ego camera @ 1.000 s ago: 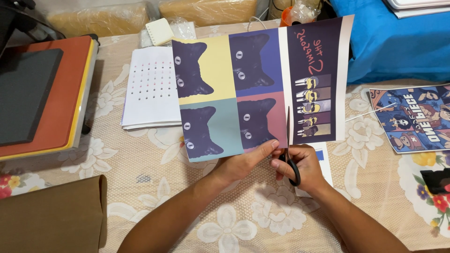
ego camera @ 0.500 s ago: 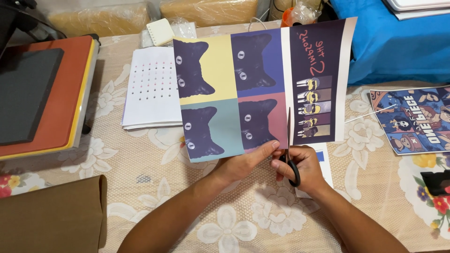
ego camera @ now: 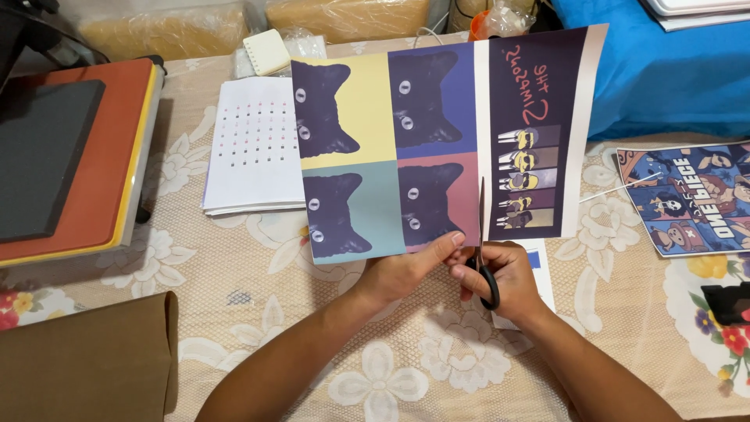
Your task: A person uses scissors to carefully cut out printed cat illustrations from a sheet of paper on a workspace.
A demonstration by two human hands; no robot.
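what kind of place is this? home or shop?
Likely a small print or craft workspace, possibly at home. A flat heat press sits at the left edge of a table with a floral lace cloth, printed sheets lie around, and the right hand cuts a printed cat sheet with scissors.

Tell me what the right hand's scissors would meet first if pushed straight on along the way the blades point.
More of the printed sheet: the scissors in the right hand point up its white strip between the cat panels and the dark print.
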